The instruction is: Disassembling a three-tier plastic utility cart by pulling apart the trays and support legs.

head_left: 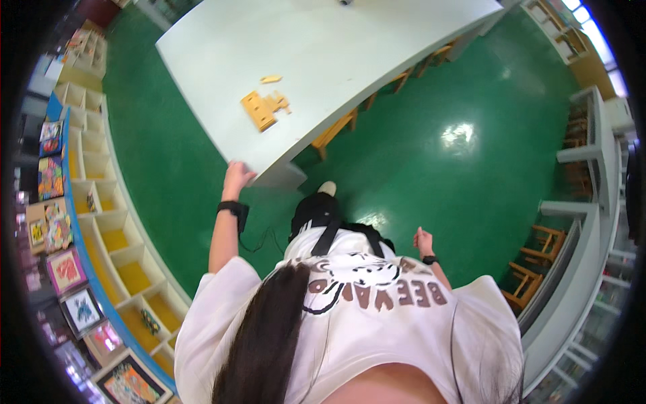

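Note:
My left hand [237, 178] reaches forward and grips the near corner of a long pale table [323, 47]; a black band sits on that wrist. On the tabletop beyond the hand lie a flat yellow wooden block [258, 111], a cluster of small wooden pieces [280, 103] beside it, and one thin wooden piece [271, 79] farther back. My right hand [423, 240] hangs at my side above the green floor [431, 168], fingers curled in, holding nothing, with a dark band on its wrist. My white printed shirt and long dark hair fill the lower middle.
Low white shelves [111, 222] with yellow compartments and colourful framed pictures [66, 269] curve along the left. Wooden chairs [334, 131] are tucked under the table's right side. More wooden chairs [538, 249] and pale shelving [592, 155] stand at the right.

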The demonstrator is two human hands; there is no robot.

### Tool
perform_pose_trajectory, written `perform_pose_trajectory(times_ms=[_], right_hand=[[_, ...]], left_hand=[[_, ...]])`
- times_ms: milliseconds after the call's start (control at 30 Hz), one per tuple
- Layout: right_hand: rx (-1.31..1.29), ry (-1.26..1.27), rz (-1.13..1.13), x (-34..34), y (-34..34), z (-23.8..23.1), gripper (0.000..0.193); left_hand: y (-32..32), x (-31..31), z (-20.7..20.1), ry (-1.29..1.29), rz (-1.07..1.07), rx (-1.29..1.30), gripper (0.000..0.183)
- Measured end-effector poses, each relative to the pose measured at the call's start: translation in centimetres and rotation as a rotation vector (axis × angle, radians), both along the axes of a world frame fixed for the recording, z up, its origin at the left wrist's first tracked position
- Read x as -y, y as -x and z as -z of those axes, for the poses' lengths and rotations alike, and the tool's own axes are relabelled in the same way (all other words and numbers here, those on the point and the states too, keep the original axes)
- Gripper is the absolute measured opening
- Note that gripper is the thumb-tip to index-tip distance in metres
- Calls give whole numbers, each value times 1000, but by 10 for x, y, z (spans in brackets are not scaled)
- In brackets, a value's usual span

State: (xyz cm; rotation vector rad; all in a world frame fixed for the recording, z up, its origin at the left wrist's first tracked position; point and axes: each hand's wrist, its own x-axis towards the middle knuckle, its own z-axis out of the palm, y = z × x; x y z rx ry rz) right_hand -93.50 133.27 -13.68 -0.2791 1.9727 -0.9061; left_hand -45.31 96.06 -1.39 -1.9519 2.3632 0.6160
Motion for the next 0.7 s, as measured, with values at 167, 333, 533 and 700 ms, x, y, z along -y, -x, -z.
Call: perform_pose_trajectory(times_ms=[167,333,533,700], right_hand=[[8,6,-238,80,-5,0,41],[3,158,-449,172,-26,-13,39],[30,157,-475,213,-58,-33,37],[-4,164,-541,221,-60,-37,37]], left_hand=[[27,-10,-26,-54,-150,82,35],[35,-16,-34,16,-225,109,31],[37,-19,-38,3,-267,59,30],[36,-22,-32,79,-253,22,29]])
